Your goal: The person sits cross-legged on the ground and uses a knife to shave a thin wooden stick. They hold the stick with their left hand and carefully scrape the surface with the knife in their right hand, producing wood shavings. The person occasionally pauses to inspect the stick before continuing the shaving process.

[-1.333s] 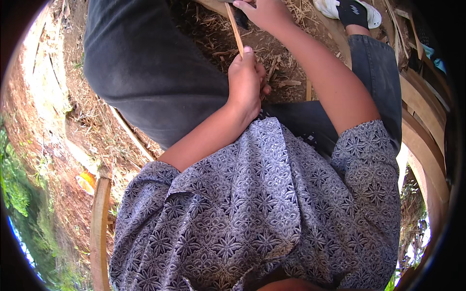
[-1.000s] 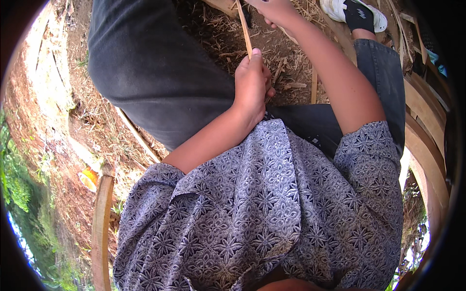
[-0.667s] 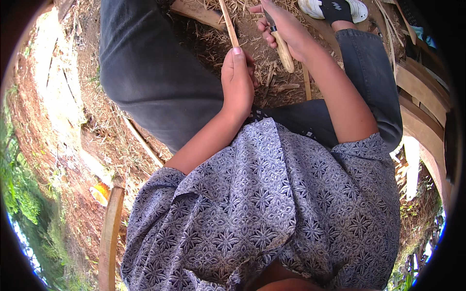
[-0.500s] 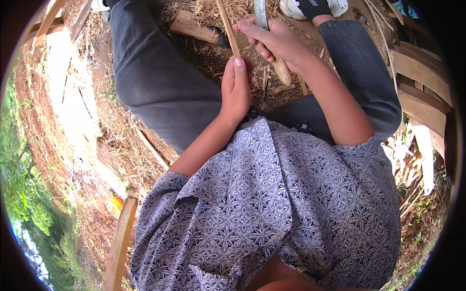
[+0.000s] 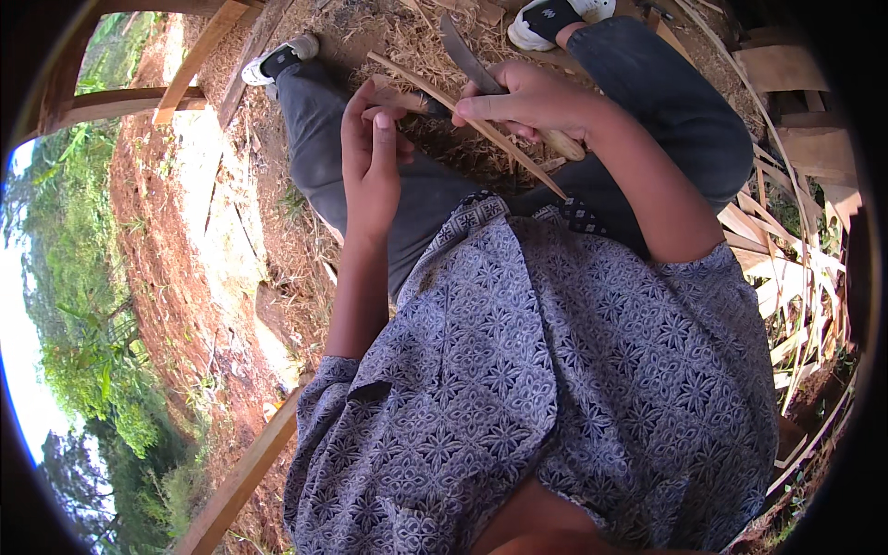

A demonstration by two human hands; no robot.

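Observation:
My right hand (image 5: 550, 104) is closed round the wooden handle of a curved-bladed knife (image 5: 468, 59), whose blade points up and away from me. The thumb and forefinger of that same hand also pinch a thin, pale wooden stick (image 5: 511, 148). It slants from the upper left down toward my lap. To the left, apart from the stick, my left hand (image 5: 373, 176) is raised with its fingers apart and nothing in it. Behind it on the ground lies a piece of wood (image 5: 396, 96), partly hidden by the fingers.
Shavings (image 5: 407, 42) litter the ground between my outstretched legs. Split strips and boards (image 5: 772, 250) are heaped at the right. A wooden beam (image 5: 245, 462) stands near my left elbow, and more timbers (image 5: 199, 60) cross at the upper left.
My left hand has let go of the stick and moved left, opening. The stick is now in my right hand beside the knife, tilted across. My left leg and the view have shifted.

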